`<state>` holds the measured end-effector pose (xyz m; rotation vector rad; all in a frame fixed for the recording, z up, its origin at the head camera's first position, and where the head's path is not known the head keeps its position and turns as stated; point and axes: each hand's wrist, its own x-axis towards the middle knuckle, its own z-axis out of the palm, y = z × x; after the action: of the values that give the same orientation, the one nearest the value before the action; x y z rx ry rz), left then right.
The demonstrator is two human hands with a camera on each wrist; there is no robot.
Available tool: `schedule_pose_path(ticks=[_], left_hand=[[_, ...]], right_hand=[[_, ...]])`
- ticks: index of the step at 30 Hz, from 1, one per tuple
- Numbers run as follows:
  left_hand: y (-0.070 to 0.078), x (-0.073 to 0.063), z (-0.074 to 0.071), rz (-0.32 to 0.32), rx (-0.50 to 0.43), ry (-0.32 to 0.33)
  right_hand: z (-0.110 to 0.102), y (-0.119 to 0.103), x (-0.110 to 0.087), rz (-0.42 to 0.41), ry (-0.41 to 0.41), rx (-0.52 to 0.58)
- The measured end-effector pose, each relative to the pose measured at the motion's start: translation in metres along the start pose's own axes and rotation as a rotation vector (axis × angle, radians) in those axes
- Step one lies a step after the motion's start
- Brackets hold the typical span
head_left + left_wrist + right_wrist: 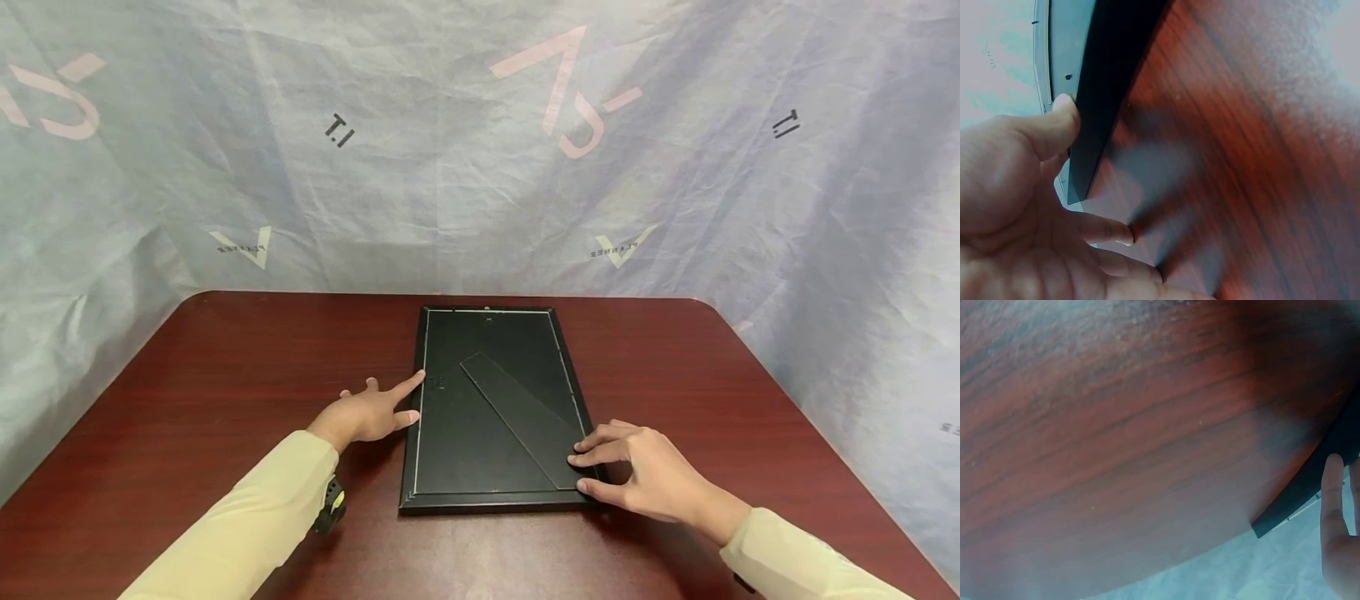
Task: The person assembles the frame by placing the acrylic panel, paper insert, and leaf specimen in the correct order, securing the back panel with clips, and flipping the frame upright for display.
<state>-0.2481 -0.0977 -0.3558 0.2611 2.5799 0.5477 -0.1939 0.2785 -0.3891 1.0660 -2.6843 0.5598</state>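
A black picture frame [510, 502] lies back side up on the table, its dark backing panel [450, 442] showing. Across the panel runs a slanted easel stand [517, 408], folded flat. My left hand [363, 417] is beside the frame's left edge, index finger and thumb touching it, the other fingers spread. In the left wrist view the thumb [1066, 122] presses the frame's side [1100, 81]. My right hand [652, 471] is at the near right corner, thumb and fingertips resting by the stand's lower end. One finger [1333, 487] lies against the frame edge [1300, 487] in the right wrist view.
The reddish-brown wooden table [247, 367] has rounded far corners and extends on both sides of the frame. A pale printed cloth [435, 167] hangs behind and around it. A dark device [330, 504] is strapped under the left wrist.
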Motion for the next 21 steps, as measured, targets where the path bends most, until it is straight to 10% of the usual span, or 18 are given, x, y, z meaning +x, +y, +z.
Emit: schedule_pose_path(ticks=[21], left_hand=[[0.0023,-0.0010,0.0007,-0.012,-0.012,-0.001]], right_hand=[[0.0016,-0.0025,-0.0007,0.113,-0.008,0.176]])
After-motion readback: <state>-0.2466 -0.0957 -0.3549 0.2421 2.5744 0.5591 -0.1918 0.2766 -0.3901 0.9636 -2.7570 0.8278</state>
